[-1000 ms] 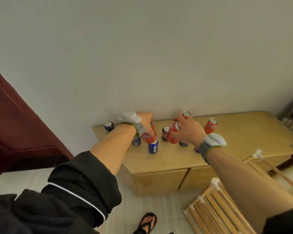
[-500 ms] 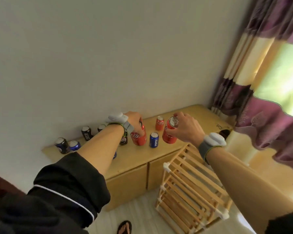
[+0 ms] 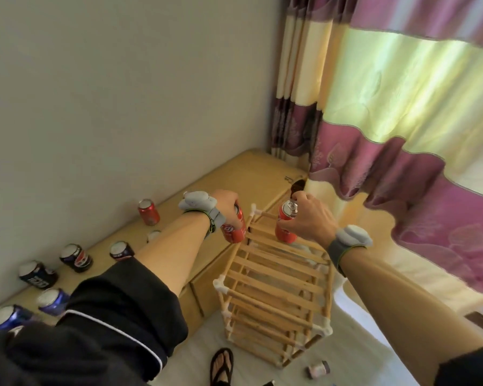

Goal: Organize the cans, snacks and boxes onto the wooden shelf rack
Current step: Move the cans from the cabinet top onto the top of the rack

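My left hand [image 3: 226, 205] grips a red cola can [image 3: 234, 231] at the left edge of the wooden shelf rack [image 3: 276, 277]. In my right hand [image 3: 310, 217] is a second red can [image 3: 286, 227], held over the rack's top tier near its far end. The slatted rack stands on the floor against the low wooden cabinet [image 3: 251, 174]. One more red can [image 3: 149, 212] stands on the cabinet by the wall. Several blue and black cans [image 3: 76, 257] line the cabinet top at the left, partly hidden by my left arm.
A purple and cream curtain [image 3: 402, 135] hangs at the right, close to the rack. On the floor lie a small can or jar [image 3: 318, 369] and my sandalled foot [image 3: 222, 366]. A plain wall runs behind the cabinet.
My view has swung right from the cabinet to the rack. Both hands carried their red cans off the cabinet top and now hold them over the rack's top tier.
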